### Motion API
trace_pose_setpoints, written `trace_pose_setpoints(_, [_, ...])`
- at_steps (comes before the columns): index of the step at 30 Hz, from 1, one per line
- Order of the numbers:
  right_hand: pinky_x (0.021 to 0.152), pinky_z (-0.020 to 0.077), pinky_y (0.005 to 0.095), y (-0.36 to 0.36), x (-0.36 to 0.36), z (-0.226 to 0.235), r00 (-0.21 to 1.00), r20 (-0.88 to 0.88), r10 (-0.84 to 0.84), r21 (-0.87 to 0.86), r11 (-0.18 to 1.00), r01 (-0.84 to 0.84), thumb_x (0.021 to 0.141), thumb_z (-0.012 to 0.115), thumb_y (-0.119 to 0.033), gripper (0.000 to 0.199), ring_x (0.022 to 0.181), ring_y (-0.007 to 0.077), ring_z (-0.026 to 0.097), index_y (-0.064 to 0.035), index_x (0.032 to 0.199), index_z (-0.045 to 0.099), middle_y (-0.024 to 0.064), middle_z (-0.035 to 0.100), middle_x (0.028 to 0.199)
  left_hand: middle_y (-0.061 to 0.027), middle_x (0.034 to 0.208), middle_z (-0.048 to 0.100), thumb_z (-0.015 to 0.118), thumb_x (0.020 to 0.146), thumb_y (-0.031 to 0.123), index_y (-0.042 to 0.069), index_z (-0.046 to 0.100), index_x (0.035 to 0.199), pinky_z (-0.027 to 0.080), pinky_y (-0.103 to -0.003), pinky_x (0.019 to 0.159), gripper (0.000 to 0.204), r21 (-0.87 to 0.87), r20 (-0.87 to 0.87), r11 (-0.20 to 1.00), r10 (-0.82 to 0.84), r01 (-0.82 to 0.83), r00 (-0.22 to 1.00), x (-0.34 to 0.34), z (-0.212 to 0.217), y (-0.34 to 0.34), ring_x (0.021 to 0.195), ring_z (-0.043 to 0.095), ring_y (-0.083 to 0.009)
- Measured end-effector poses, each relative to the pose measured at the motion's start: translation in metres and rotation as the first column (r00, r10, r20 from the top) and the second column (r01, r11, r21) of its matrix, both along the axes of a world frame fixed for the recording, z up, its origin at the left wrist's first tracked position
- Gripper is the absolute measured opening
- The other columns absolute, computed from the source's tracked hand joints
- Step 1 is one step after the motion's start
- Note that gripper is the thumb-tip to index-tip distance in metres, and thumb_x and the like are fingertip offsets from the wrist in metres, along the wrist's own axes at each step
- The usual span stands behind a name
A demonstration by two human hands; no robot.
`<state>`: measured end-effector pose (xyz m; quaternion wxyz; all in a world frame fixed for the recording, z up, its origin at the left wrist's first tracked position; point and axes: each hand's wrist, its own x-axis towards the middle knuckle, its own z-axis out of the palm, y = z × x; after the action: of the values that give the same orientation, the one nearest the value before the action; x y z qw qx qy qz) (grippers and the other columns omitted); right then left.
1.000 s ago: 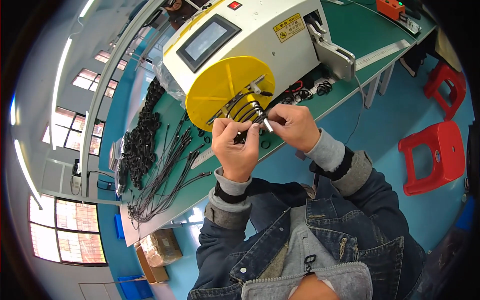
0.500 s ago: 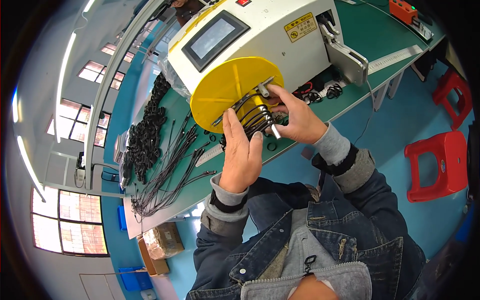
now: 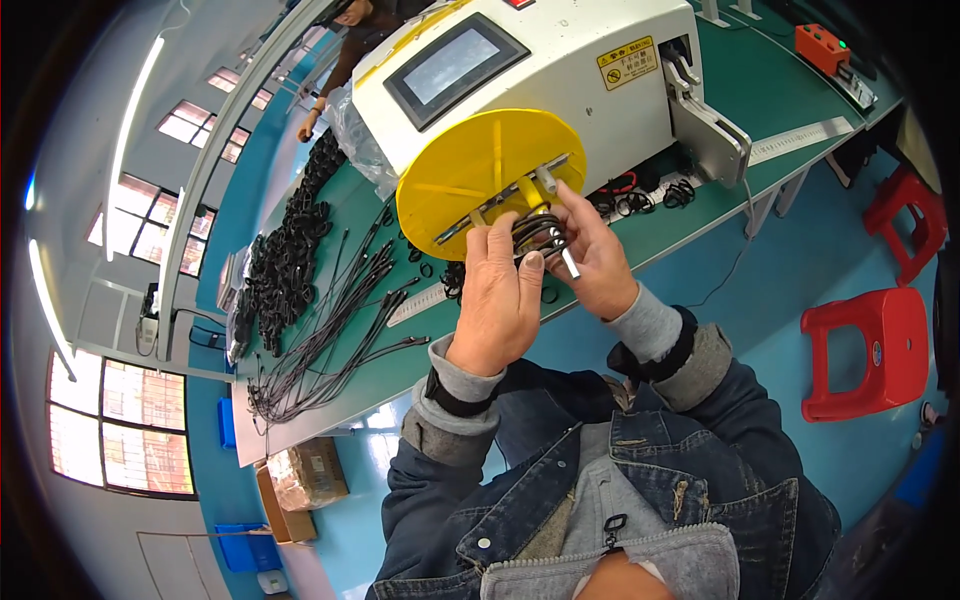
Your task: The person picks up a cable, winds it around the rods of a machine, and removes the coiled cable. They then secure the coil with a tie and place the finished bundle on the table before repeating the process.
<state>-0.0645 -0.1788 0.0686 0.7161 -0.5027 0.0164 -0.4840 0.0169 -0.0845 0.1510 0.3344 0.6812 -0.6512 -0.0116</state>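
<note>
A black cable, looped into a coil (image 3: 537,228), sits around the pegs in front of a yellow disc (image 3: 440,180) on a white winding machine (image 3: 625,125). My left hand (image 3: 497,295) presses the coil's left side between its fingers and thumb. From the right, my right hand (image 3: 597,262) closes round the other side, with a fingertip near a grey peg (image 3: 545,179). A shiny metal rod (image 3: 569,264) sticks out toward me between the hands. Some fingertips are hidden behind the loops.
Straight black cables (image 3: 330,340) and a long heap of coiled ones (image 3: 285,270) lie left on the green table (image 3: 440,355). Small coils (image 3: 680,193) lie beside the machine. Red stools (image 3: 866,355) stand right. A co-worker's arm (image 3: 335,85) reaches in at upper left.
Both hands have come closer together, squeezing the spread loops into a tighter bundle, slightly farther from the disc. The view has shifted a little, and the co-worker's arm now shows.
</note>
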Motion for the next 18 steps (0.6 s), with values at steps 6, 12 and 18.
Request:
trace_pose_setpoints(6, [0.065, 0.0491, 0.0275, 0.019, 0.002, 0.006, 0.92, -0.118, -0.373, -0.156, 0.922, 0.354, 0.078, 0.061, -0.004, 0.038, 0.074, 0.0158, 0.061, 0.0019, 0.11, 0.042, 0.0112, 0.061, 0.086, -0.0254, 0.107, 0.039, 0.045, 0.088, 0.011, -0.004, 0.042, 0.11, 0.039, -0.042, 0.081, 0.027, 0.038, 0.039, 0.999, 0.018, -0.02, 0.999, -0.005, 0.0, 0.0, 0.09, 0.045, -0.0403])
trace_pose_setpoints(12, [0.054, 0.0473, 0.0321, 0.01, -0.006, 0.01, 0.838, -0.222, -0.499, -0.392, 0.832, 0.392, 0.08, 0.06, -0.014, 0.027, 0.06, 0.0249, 0.061, 0.0003, 0.096, 0.044, 0.014, 0.059, 0.068, -0.023, 0.098, 0.047, 0.045, 0.087, 0.011, -0.001, 0.046, 0.105, 0.041, -0.043, 0.073, 0.021, -0.172, 0.108, 0.985, -0.009, 0.028, 0.994, -0.003, -0.005, -0.005, 0.082, 0.048, -0.0388])
trace_pose_setpoints(18, [0.05, 0.0437, 0.035, 0.015, -0.008, 0.011, 0.791, -0.258, -0.555, -0.445, 0.795, 0.413, 0.083, 0.055, -0.018, 0.021, 0.057, 0.0345, 0.057, -0.0002, 0.088, 0.044, 0.0189, 0.054, 0.064, -0.0188, 0.082, 0.055, 0.046, 0.087, 0.015, 0.003, 0.049, 0.1, 0.043, -0.045, 0.065, 0.017, 0.071, 0.182, 0.996, 0.043, -0.056, 0.982, -0.004, 0.006, -0.001, 0.072, 0.054, -0.0398])
